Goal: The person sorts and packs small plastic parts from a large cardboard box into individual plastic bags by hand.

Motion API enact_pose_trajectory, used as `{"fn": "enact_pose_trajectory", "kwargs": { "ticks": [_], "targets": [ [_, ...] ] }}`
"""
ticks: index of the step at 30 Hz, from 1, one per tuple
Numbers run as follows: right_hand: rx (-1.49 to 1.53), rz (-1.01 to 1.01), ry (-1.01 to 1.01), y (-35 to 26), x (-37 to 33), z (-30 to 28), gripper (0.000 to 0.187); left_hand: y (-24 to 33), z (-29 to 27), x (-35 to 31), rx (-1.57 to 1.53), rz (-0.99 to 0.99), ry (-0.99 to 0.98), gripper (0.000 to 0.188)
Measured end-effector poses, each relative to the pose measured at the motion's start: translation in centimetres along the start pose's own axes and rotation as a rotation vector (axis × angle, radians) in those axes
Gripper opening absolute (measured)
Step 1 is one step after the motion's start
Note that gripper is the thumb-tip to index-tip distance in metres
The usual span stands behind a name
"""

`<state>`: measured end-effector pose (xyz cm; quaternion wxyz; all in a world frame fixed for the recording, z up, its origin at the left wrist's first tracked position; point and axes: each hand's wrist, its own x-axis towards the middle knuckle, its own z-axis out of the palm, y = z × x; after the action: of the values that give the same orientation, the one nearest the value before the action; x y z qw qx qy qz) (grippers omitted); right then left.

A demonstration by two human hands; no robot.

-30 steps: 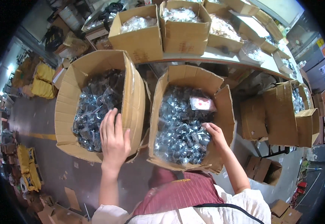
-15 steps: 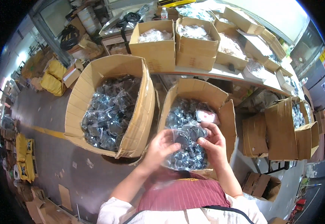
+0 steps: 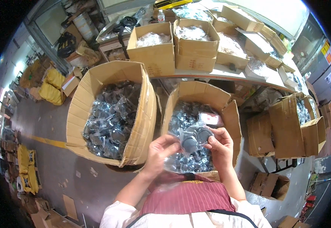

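A clear plastic bag [image 3: 191, 133] with dark round discs inside is stretched between my two hands, above the right-hand carton. My left hand [image 3: 160, 152] pinches its left side between thumb and fingers. At the upper right, the thumb and fingers of my right hand [image 3: 222, 147] close on the same bag beside one disc. Below it, the open cardboard carton [image 3: 232, 117] holds many similar bagged dark parts [image 3: 192, 161]. A small white-and-red packet [image 3: 211, 119] lies on top of them, just beyond my right fingers.
To the left stands a larger open carton [image 3: 75, 127], also full of bagged dark parts [image 3: 110, 117]. Several cartons with clear-bagged goods [image 3: 152, 59] line the table [image 3: 190, 72] at the back. More cartons [image 3: 287, 131] stand at the right, and yellow sacks [image 3: 52, 89] lie far left.
The discs in the bag sit farther apart and at a different tilt. My right fingers have come down, closer to the thumb. The whole view has shifted slightly.
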<state>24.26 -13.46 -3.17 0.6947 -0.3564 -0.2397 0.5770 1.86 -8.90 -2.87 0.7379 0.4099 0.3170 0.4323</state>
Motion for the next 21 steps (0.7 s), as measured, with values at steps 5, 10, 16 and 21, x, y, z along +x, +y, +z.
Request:
{"fn": "enact_pose_trajectory", "kwargs": {
  "ticks": [5,10,16,21],
  "targets": [
    [-0.031,0.050,0.049,0.5,-0.1,0.2,0.021,0.6,0.2,0.4,0.049,-0.004,-0.012,0.021],
    [-0.072,-0.045,0.002,1.1,0.0,2.2,0.020,1.6,1.6,0.3,0.002,-0.076,-0.022,0.049],
    [-0.037,0.135,-0.184,3.7,3.6,0.3,0.016,5.3,-3.2,-1.2,-0.542,-0.047,0.254,0.062],
    [-1.007,0.190,0.040,18.0,11.0,-12.0,0.031,9.2,-6.9,-3.1,-1.228,0.151,-0.162,0.067]
  ]
}}
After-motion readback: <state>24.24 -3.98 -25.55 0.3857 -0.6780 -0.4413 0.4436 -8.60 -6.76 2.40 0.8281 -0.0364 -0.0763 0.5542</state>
